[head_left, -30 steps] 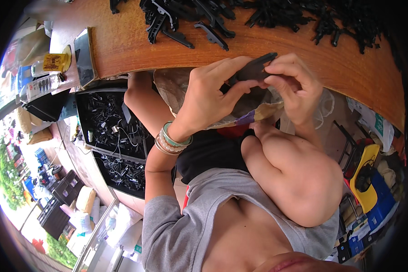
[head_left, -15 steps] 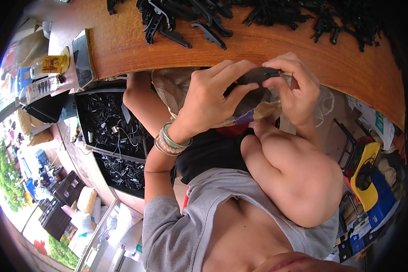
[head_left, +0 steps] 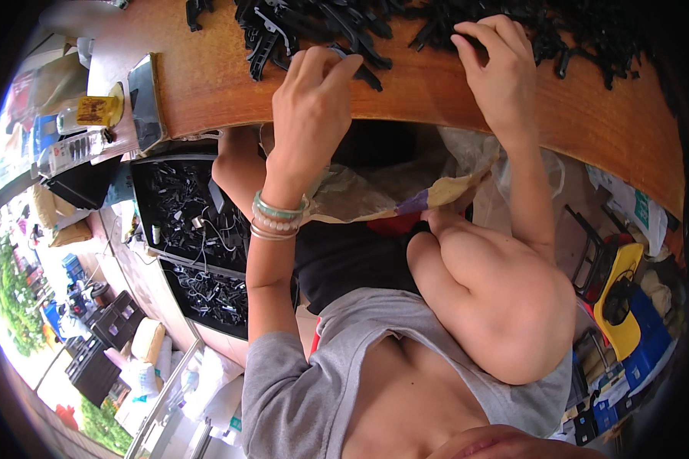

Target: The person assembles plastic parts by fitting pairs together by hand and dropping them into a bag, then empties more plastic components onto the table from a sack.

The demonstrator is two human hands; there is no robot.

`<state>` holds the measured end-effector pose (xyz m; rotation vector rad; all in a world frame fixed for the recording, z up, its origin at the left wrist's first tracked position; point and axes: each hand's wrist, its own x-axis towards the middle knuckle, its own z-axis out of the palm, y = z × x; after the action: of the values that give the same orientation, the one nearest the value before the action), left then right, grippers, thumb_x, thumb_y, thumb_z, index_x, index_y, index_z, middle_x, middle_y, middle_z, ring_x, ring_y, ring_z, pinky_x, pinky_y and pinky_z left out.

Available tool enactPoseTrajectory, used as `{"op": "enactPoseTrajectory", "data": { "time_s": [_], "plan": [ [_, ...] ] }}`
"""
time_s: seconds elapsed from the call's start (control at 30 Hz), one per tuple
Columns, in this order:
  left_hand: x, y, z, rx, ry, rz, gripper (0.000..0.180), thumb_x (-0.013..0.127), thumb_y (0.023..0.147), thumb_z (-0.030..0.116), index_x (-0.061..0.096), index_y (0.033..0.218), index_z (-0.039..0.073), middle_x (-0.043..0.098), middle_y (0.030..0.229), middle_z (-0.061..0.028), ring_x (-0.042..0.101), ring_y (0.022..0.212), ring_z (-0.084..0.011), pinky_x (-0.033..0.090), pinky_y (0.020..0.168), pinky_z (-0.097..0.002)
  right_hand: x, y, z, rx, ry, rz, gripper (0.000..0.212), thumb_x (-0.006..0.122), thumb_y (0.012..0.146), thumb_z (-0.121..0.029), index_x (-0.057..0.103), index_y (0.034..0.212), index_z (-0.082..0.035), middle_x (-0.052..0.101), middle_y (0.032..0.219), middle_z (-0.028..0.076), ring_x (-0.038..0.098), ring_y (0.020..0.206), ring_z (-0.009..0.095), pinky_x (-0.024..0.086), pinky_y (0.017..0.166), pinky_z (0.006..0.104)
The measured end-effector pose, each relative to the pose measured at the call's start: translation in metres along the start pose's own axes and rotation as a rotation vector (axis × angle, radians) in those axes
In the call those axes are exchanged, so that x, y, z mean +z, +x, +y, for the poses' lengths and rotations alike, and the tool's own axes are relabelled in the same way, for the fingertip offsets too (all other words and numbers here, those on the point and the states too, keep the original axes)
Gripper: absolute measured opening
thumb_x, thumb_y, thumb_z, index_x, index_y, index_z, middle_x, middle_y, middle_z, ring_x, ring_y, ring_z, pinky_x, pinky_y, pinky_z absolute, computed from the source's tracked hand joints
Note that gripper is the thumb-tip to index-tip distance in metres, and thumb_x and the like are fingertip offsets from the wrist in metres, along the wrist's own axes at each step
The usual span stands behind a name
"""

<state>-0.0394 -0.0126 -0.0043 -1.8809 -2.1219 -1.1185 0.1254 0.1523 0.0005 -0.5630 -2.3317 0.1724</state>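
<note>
My left hand (head_left: 311, 98) reaches over the wooden table, its thumb and fingers curled onto a long black plastic part (head_left: 370, 79) at the near edge of a loose heap. That part's far end is covered by the fingers. My right hand (head_left: 502, 80) is raised at the heap of smaller black parts (head_left: 582, 34). Its thumb and forefinger are bent with a narrow gap between them, and nothing shows in it. Below the table edge, over my lap, lies an open bag (head_left: 360, 200) with a dark inside.
The wooden table (head_left: 207, 92) curves across the top, with a dark flat device (head_left: 144, 99) and a yellow-labelled jar (head_left: 96, 111) on its left. Black trays (head_left: 241, 264) of small parts stand lower left. A yellow and black chair (head_left: 620, 302) is at the right.
My hands have parted and moved up over the table, the left to the long parts, the right to the smaller ones. The dark piece they held together is gone from them.
</note>
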Motion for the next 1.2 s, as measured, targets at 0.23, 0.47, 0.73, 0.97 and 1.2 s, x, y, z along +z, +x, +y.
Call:
{"op": "enactPoseTrajectory", "data": {
  "time_s": [0.23,0.47,0.73,0.97,1.2],
  "plan": [
    [0.007,0.003,-0.003,0.155,0.12,-0.112,0.022,0.058,0.067,-0.003,0.061,0.088,0.002,0.05,0.086,-0.0086,0.052,0.079,-0.0251,0.047,0.064,-0.0339,0.001,-0.014,0.02,0.069,-0.169,-0.009,0.028,0.074,0.075,-0.009,0.064,0.101,-0.008,0.058,0.092,0.004,0.059,0.084,0.022,0.047,0.071,0.0344],
    [0.019,-0.002,0.02,0.029,-0.205,0.124,0.023,0.061,0.075,-0.006,0.056,0.097,-0.001,0.06,0.094,-0.0109,0.06,0.084,-0.0275,0.049,0.067,-0.0312,-0.008,-0.023,0.018,0.183,0.195,0.169,0.019,0.069,0.081,0.0,0.065,0.099,-0.002,0.063,0.095,0.006,0.062,0.072,0.016,0.051,0.061,0.0285],
    [0.001,0.01,0.046,-0.722,-1.148,-0.307,0.024,0.054,0.092,0.004,0.058,0.114,-0.006,0.064,0.083,-0.0053,0.06,0.066,-0.0084,0.05,0.058,-0.0215,-0.034,-0.035,-0.029,0.516,1.425,-0.151,0.009,0.057,0.087,0.01,0.061,0.095,0.009,0.062,0.096,0.016,0.067,0.076,0.02,0.059,0.066,0.0267],
    [0.004,-0.002,0.059,-0.419,-0.866,-0.235,0.041,0.067,0.084,0.007,0.056,0.122,-0.003,0.067,0.087,-0.0152,0.064,0.073,-0.0171,0.05,0.058,-0.0272,-0.026,-0.045,-0.039,0.512,1.251,-0.003,0.009,0.058,0.086,0.01,0.06,0.094,0.008,0.061,0.096,0.014,0.067,0.077,0.02,0.058,0.066,0.0277],
    [0.001,-0.004,0.066,-0.364,-0.651,-0.227,0.038,0.064,0.084,-0.001,0.055,0.121,-0.007,0.069,0.082,-0.0094,0.065,0.073,-0.0105,0.051,0.063,-0.0223,-0.024,-0.051,-0.037,0.379,1.158,-0.021,0.015,0.062,0.085,0.006,0.061,0.101,0.005,0.061,0.098,0.013,0.065,0.081,0.018,0.056,0.071,0.0273]
  ]
}}
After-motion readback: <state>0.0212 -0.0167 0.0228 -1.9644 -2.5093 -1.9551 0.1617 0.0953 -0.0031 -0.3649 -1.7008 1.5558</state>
